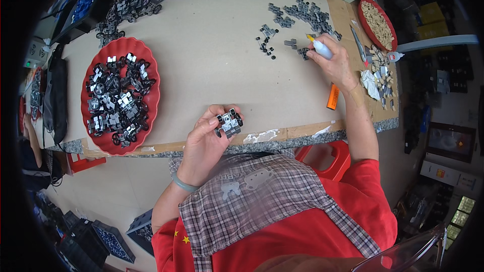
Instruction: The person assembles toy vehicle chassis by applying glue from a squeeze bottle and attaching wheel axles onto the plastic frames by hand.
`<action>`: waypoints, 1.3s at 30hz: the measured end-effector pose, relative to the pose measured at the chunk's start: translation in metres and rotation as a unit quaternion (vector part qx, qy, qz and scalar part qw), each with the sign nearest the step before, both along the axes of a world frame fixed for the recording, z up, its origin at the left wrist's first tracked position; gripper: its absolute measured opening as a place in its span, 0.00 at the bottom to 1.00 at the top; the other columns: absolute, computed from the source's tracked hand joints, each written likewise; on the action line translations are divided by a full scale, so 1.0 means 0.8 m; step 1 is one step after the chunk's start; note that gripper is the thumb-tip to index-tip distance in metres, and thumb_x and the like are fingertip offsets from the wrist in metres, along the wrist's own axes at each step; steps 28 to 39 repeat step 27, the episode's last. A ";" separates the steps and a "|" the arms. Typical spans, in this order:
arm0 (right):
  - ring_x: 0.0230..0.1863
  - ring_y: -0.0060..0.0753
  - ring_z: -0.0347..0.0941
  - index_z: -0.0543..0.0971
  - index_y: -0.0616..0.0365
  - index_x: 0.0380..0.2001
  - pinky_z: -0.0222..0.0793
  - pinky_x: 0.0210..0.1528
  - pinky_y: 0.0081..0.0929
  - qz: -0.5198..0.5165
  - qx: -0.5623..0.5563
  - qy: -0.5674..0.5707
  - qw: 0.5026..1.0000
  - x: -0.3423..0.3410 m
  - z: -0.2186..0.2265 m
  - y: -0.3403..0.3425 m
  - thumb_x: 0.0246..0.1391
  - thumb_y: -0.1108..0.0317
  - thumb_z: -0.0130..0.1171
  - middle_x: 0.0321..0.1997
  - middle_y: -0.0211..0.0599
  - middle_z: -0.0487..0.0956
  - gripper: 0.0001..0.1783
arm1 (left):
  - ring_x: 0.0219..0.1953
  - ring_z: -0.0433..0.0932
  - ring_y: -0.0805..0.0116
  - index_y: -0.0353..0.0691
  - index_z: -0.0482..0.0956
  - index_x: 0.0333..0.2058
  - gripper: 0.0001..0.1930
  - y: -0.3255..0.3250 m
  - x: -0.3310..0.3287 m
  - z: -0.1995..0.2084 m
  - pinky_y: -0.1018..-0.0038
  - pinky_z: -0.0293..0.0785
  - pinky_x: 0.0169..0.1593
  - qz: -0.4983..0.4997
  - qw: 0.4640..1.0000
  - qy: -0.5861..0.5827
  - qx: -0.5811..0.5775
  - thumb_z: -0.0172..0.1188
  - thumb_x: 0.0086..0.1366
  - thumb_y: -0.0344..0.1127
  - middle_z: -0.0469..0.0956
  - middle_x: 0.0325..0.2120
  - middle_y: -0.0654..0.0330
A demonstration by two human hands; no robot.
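Observation:
My left hand (206, 133) is closed around a small grey toy car chassis (229, 122) with black wheels, held up near the table's front edge. At the right, my right hand (334, 65) grips a white glue bottle (322, 49) with a yellow tip. Its fingertips also reach a small dark grey plastic part (303, 53) on the table; whether they pinch it I cannot tell. Just beyond that hand lies a pile of grey plastic parts (310, 15). Small black pieces (263, 45) lie scattered left of it.
A red scalloped tray (155, 78) full of wheeled chassis stands at the left. More chassis (131, 7) are heaped at the far left. An orange block (333, 96), a cutter knife (359, 43), crumpled white tissue (369, 84) and a red bowl (394, 45) are at the right.

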State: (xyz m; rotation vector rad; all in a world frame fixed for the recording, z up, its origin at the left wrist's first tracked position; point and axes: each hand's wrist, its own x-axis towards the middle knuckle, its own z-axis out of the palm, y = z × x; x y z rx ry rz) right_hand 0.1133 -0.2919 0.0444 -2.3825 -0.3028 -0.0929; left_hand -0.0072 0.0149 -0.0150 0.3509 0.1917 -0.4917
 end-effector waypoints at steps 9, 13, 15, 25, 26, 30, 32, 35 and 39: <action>0.34 0.38 0.76 0.76 0.61 0.29 0.73 0.37 0.28 0.171 -0.042 -0.083 0.981 -0.040 -0.029 0.018 0.41 0.77 0.65 0.33 0.36 0.78 0.09 | 0.52 0.70 0.54 0.38 0.72 0.38 0.10 0.000 0.004 0.000 0.69 0.74 0.51 0.000 1.000 -0.001 -0.001 0.58 0.58 0.33 0.72 0.46 0.48; 0.34 0.36 0.77 0.78 0.61 0.30 0.72 0.39 0.25 0.083 0.032 -0.042 0.995 -0.044 -0.030 0.002 0.43 0.74 0.67 0.34 0.37 0.80 0.10 | 0.52 0.71 0.54 0.38 0.72 0.38 0.10 -0.001 0.003 0.000 0.69 0.74 0.51 0.000 1.000 -0.004 -0.003 0.57 0.58 0.33 0.72 0.46 0.48; 0.34 0.36 0.77 0.78 0.61 0.30 0.72 0.39 0.26 -0.011 0.052 0.027 0.998 -0.051 -0.030 0.004 0.43 0.73 0.68 0.34 0.38 0.80 0.10 | 0.52 0.71 0.54 0.38 0.72 0.38 0.10 -0.001 0.004 0.000 0.69 0.74 0.51 -0.002 1.000 -0.006 -0.004 0.57 0.58 0.33 0.71 0.46 0.48; 0.35 0.43 0.77 0.78 0.63 0.31 0.73 0.40 0.33 -0.016 -0.104 0.000 0.994 -0.072 -0.021 0.046 0.43 0.72 0.67 0.38 0.40 0.77 0.11 | 0.52 0.71 0.55 0.39 0.72 0.39 0.10 0.000 0.003 -0.003 0.69 0.74 0.51 -0.007 1.000 -0.018 0.003 0.57 0.59 0.33 0.70 0.48 0.48; 0.36 0.43 0.77 0.78 0.63 0.31 0.73 0.40 0.32 -0.014 -0.113 -0.002 0.994 -0.072 -0.020 0.048 0.44 0.72 0.66 0.38 0.40 0.77 0.11 | 0.53 0.70 0.55 0.39 0.72 0.40 0.11 0.000 0.002 -0.002 0.69 0.74 0.51 -0.007 1.000 -0.015 0.008 0.57 0.59 0.33 0.69 0.48 0.48; 0.37 0.43 0.77 0.78 0.62 0.32 0.73 0.40 0.30 -0.011 -0.121 -0.003 0.993 -0.073 -0.017 0.050 0.44 0.72 0.66 0.38 0.41 0.77 0.10 | 0.53 0.70 0.55 0.39 0.71 0.40 0.11 0.000 0.002 0.000 0.69 0.74 0.52 -0.006 1.000 -0.013 0.013 0.57 0.59 0.34 0.69 0.49 0.48; 0.37 0.43 0.77 0.78 0.62 0.32 0.73 0.40 0.30 -0.011 -0.121 -0.003 0.993 -0.073 -0.017 0.050 0.44 0.72 0.66 0.38 0.41 0.77 0.10 | 0.53 0.70 0.55 0.39 0.71 0.40 0.11 0.000 0.002 0.000 0.69 0.74 0.52 -0.006 1.000 -0.013 0.013 0.57 0.59 0.34 0.69 0.49 0.48; 0.37 0.43 0.77 0.78 0.62 0.32 0.73 0.40 0.30 -0.011 -0.121 -0.003 0.993 -0.073 -0.017 0.050 0.44 0.72 0.66 0.38 0.41 0.77 0.10 | 0.53 0.70 0.55 0.39 0.71 0.40 0.11 0.000 0.002 0.000 0.69 0.74 0.52 -0.006 1.000 -0.013 0.013 0.57 0.59 0.34 0.69 0.49 0.48; 0.37 0.43 0.77 0.78 0.62 0.32 0.73 0.40 0.30 -0.011 -0.121 -0.003 0.993 -0.073 -0.017 0.050 0.44 0.72 0.66 0.38 0.41 0.77 0.10 | 0.53 0.70 0.55 0.39 0.71 0.40 0.11 0.000 0.002 0.000 0.69 0.74 0.52 -0.006 1.000 -0.013 0.013 0.57 0.59 0.34 0.69 0.49 0.48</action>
